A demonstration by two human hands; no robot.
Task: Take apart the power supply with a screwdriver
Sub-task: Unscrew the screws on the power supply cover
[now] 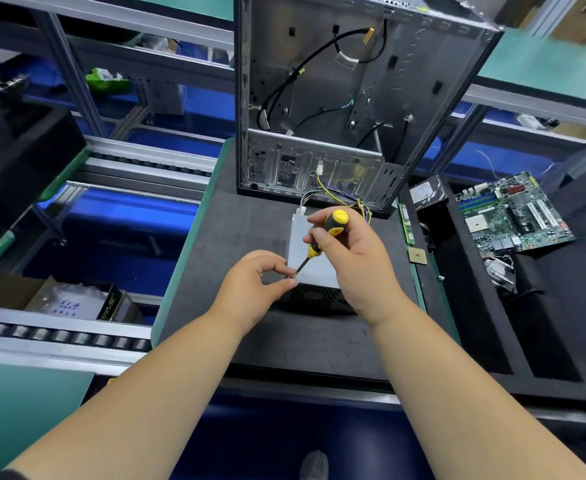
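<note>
Head view, looking down over both bare forearms. The power supply (314, 261), a grey metal box with a perforated dark face toward the viewer, lies flat on the dark mat of the worktop (215, 237), just in front of an open, upright computer case (353, 98); a bundle of yellow, black and purple wires (340, 199) leaves its far end toward the case. The right hand (357, 261) has its grip closed round the yellow-and-black handle of a screwdriver (322, 237), thumb and forefinger pinching the lower handle, the shaft slanting down and to the left to the near left corner of the power supply's top. The left hand (253, 289) is at that same corner, thumb and forefinger curled together and pinching at the tip of the shaft; whether a screw sits between them is too small to tell. To the right of the mat, a green memory stick (407, 223) and a small square processor chip (418, 254) lie along the edge, a hard drive (426, 194) stands beyond them, and a green motherboard (513, 216) rests in a dark tray further right. To the left run roller conveyor rails (59, 336) and blue bins (121, 230), with a cardboard box (73, 301) of bagged parts below.
</note>
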